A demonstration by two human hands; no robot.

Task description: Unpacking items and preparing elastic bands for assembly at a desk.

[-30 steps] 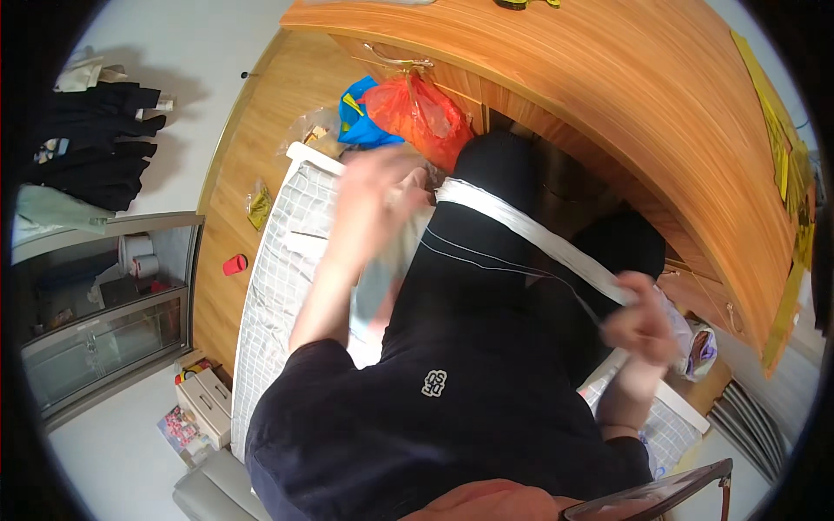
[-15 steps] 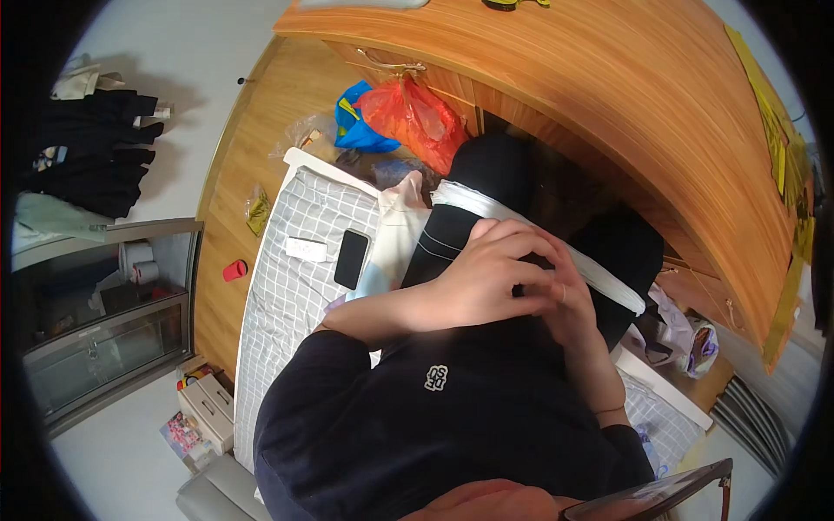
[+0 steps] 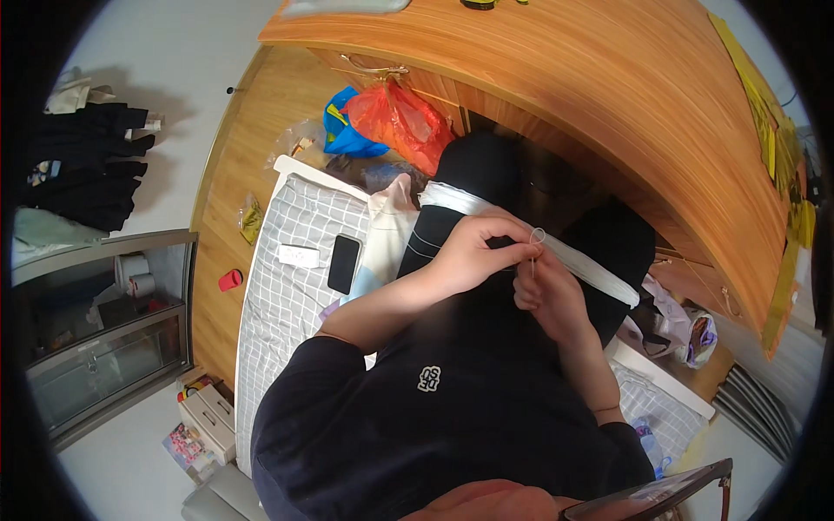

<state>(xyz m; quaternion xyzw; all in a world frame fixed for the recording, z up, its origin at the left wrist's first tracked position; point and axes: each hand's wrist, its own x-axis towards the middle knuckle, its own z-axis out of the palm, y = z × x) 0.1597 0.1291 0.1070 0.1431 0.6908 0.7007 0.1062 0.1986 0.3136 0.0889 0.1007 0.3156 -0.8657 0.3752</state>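
Observation:
Above my lap my two hands meet at the fingertips. My left hand (image 3: 476, 253) pinches a thin, whitish loop of cord (image 3: 538, 230) between thumb and finger. Just below that loop, the fingertips of my right hand (image 3: 556, 297) close on the same cord, with the other fingers curled. A long, flat bundle of white strands (image 3: 599, 280) lies across my thighs, over black trousers (image 3: 473, 165). Its middle is partly hidden behind my hands, which are nearest to it. The bundle's far end rests by my right knee.
To my left, a black phone (image 3: 345, 264) and a small white box (image 3: 299, 256) lie on a checked bed sheet (image 3: 300, 213). A wooden desk (image 3: 556, 61) stands ahead, with a red plastic bag (image 3: 404, 126) hanging from its drawer handle. More bags (image 3: 695, 339) sit at right.
My hands have shifted from an overlapping, cupped pose to a fingertip pinch, and a small cord loop now shows above them. The view has moved slightly.

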